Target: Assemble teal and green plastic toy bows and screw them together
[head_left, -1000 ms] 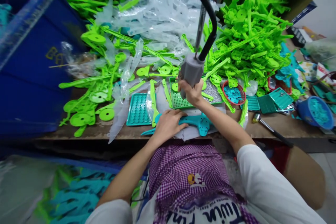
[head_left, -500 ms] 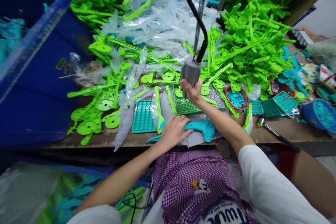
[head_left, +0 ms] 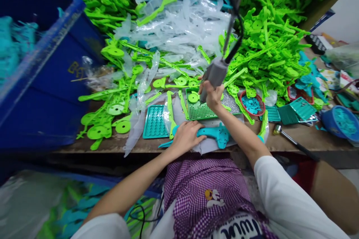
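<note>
My left hand (head_left: 187, 135) lies over a turquoise plastic part (head_left: 214, 131) at the table's front edge, its fingers and thumb holding the part down. The right end of the part shows, with a few holes in it; the middle is under my palm. My right hand (head_left: 213, 96) is wrapped round a grey power screwdriver (head_left: 215, 73), which hangs from above on a spring and a black cable. The screwdriver is tilted, its lower end over a green perforated tray (head_left: 199, 113). Small silvery pieces (head_left: 231, 104) fill the tray's right side.
Loose green parts (head_left: 269, 52) heap at the right, translucent pieces (head_left: 179, 22) behind. A large blue bin (head_left: 50, 97) stands left. A turquoise tray (head_left: 155, 122), a red basket (head_left: 263, 109) of turquoise pieces, a hammer (head_left: 291, 140) and a blue bucket (head_left: 333, 123) lie along the table.
My right hand has moved a little to the right with the screwdriver, whose top now leans more to the right. The left hand stays on the turquoise part. The view has shifted slightly.
</note>
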Available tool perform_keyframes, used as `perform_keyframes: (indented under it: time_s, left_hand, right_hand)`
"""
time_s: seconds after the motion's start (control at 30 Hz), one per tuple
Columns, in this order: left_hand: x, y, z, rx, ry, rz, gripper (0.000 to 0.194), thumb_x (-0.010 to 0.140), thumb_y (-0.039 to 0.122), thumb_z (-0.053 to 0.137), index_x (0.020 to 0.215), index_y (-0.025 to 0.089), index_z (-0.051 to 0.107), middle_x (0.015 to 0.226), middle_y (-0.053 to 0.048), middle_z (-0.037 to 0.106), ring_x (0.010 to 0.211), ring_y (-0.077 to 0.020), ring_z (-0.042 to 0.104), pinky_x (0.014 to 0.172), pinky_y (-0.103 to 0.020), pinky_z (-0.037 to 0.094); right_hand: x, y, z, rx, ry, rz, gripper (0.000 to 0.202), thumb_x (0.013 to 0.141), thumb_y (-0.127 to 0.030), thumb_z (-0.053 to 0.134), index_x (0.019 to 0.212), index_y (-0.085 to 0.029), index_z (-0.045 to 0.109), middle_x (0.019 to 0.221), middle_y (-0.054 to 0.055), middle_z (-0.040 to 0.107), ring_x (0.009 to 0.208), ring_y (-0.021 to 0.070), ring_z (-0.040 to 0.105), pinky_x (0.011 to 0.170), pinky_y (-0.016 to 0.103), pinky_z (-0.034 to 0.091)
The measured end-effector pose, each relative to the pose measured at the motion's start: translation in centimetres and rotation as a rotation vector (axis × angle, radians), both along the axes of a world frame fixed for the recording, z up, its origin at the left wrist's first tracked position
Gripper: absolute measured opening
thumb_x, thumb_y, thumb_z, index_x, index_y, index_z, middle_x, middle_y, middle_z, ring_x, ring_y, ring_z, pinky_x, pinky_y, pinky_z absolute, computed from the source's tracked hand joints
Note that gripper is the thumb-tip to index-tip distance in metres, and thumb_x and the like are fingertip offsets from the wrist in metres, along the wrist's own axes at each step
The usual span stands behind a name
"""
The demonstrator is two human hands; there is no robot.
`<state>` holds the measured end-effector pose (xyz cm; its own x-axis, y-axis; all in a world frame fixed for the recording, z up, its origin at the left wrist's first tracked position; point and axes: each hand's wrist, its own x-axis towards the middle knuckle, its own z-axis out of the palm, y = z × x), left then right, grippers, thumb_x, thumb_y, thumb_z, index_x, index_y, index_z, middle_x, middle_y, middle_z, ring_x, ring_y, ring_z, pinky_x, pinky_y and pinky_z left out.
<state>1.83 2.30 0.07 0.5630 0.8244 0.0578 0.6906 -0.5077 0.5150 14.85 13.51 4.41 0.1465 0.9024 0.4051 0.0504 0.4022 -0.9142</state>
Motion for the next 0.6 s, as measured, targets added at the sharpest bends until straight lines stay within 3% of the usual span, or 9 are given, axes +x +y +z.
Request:
perform_keyframes:
  time_s: [0.13,0.27,0.47,0.6]
  left_hand:
    - [0.0,0.1,0.0,-0.002,0.007,-0.015,0.031,0.083,0.040,0.069,0.109,0.023,0.066,0.105,-0.006,0.070,0.100,-0.0267,0.065,0.089,-0.042,0.048]
    - [-0.1,0.2,-0.3,0.001,0.025,-0.012,0.031,0.083,0.039,0.070,0.110,0.025,0.065,0.105,-0.005,0.071,0.100,-0.0261,0.065,0.088,-0.040,0.048]
    - [0.0,0.3,-0.9,0.034,0.030,-0.002,0.034,0.081,0.040,0.073,0.111,0.026,0.065,0.104,-0.005,0.071,0.099,-0.0260,0.066,0.086,-0.039,0.049]
    - [0.2,0.4,-0.9,0.019,0.052,0.019,0.030,0.080,0.039,0.073,0.106,0.024,0.066,0.099,-0.007,0.071,0.098,-0.0284,0.066,0.084,-0.041,0.051]
  right_hand:
    - [1.7,-4.8,1.8,0.010,0.142,0.026,0.053,0.073,-0.072,0.059,0.078,-0.020,0.065,0.050,-0.003,0.053,0.042,0.0119,0.052,0.043,0.027,0.047]
    - [2.1,-9.1,1.6,-0.054,0.180,0.203,0.062,0.066,-0.080,0.060,0.086,-0.022,0.065,0.050,-0.002,0.055,0.036,0.0129,0.048,0.034,0.028,0.042]
    - [1.5,-9.0,-0.3,-0.068,0.139,0.208,0.056,0.063,-0.075,0.066,0.079,-0.022,0.064,0.055,0.000,0.058,0.049,0.0174,0.058,0.046,0.033,0.052]
    - [1.3,-8.5,-1.7,-0.044,0.064,0.176,0.042,0.065,-0.064,0.072,0.072,-0.024,0.062,0.055,-0.002,0.055,0.050,0.0165,0.055,0.049,0.034,0.053]
